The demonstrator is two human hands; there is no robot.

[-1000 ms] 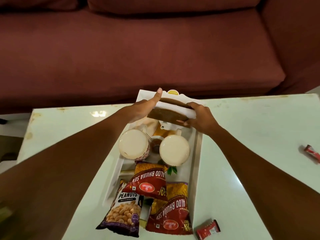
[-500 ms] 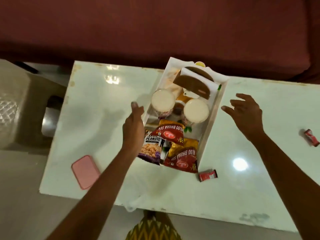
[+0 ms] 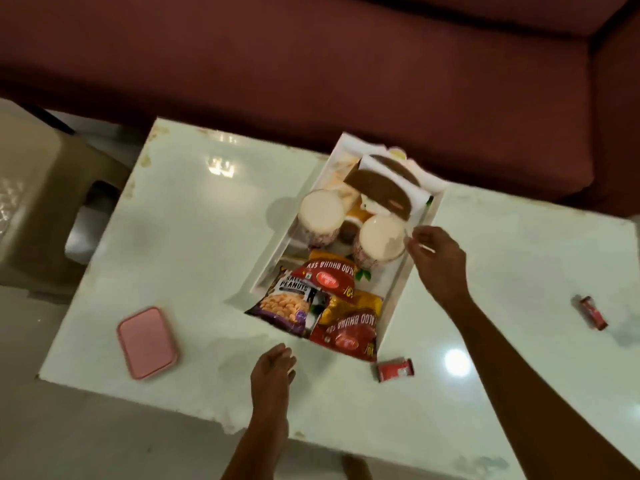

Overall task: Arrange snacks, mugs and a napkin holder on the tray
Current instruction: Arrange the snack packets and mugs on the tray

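Observation:
A white tray (image 3: pixel 398 299) sits on the table. At its far end stands a brown napkin holder (image 3: pixel 379 192) with white napkins in it. Two mugs (image 3: pixel 320 216) (image 3: pixel 381 242) stand in the middle. At the near end lie a peanuts packet (image 3: pixel 285 304) and two red-and-yellow Aloo Bhujia packets (image 3: pixel 329 277) (image 3: pixel 348 329). My right hand (image 3: pixel 438 263) is at the tray's right rim, beside the right mug, fingers loosely curled with nothing seen in them. My left hand (image 3: pixel 272 368) hovers open over the table just in front of the tray.
Two small red sachets (image 3: pixel 396 369) (image 3: pixel 594 312) lie on the pale table (image 3: pixel 194 258), right of the tray. A pink flat case (image 3: pixel 147 342) lies near the left front corner. A maroon sofa (image 3: pixel 311 64) runs behind; a beige stool (image 3: pixel 38 188) stands left.
Both hands let go of the napkin holder, which now stands in the tray. My left hand drew back to the front; my right moved in to the tray rim. The view pulled back.

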